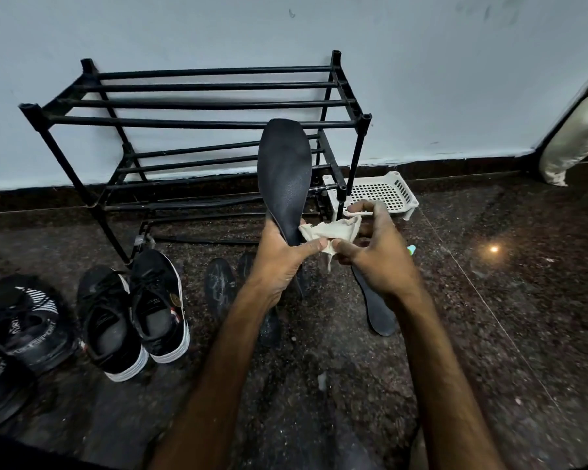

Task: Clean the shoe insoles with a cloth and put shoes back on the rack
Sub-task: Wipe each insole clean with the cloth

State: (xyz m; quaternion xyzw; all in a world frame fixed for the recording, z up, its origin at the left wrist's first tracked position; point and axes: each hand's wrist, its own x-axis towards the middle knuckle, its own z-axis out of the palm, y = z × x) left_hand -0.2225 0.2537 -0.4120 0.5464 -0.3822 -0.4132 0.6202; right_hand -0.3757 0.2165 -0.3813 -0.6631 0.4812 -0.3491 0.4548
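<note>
My left hand (279,262) grips the heel end of a dark insole (285,171) and holds it upright in front of the black shoe rack (197,122). My right hand (375,249) pinches a crumpled cream cloth (333,230) against the insole's lower right edge. A second insole (375,310) lies on the floor under my right wrist. Two dusty insoles (219,286) lie on the floor behind my left forearm. A pair of black sneakers with white soles (133,313) stands to the left.
Black sport shoes (17,337) sit at the far left on the dark granite floor. A white perforated plastic tray (381,193) rests beside the rack's right leg. The rack's shelves hold nothing. A pale cushion (574,144) leans at the right edge.
</note>
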